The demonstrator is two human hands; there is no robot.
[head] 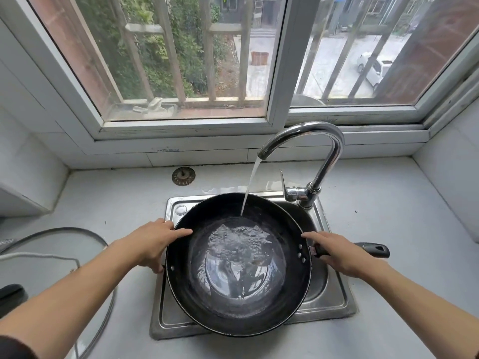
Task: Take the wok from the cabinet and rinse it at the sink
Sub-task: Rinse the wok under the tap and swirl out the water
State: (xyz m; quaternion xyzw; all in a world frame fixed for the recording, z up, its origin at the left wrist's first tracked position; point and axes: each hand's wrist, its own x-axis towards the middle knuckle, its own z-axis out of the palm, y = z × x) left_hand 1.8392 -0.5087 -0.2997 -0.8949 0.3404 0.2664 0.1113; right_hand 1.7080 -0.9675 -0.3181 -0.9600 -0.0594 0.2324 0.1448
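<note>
Left hand (153, 243) gripping the wok (238, 265) by its rim, right hand (342, 255) clasping the handle (373, 250). Wok over the sink (334, 301), filling under the tap (308, 161). Out of the cabinet, mid-rinse; swirling and emptying probably left.

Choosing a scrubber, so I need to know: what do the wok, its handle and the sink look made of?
The wok looks like dark, glossy metal, perhaps seasoned steel or coated; rivets show at the rim. Its handle looks like matte black plastic. The sink seems brushed stainless steel, with a dull silver sheen.
</note>
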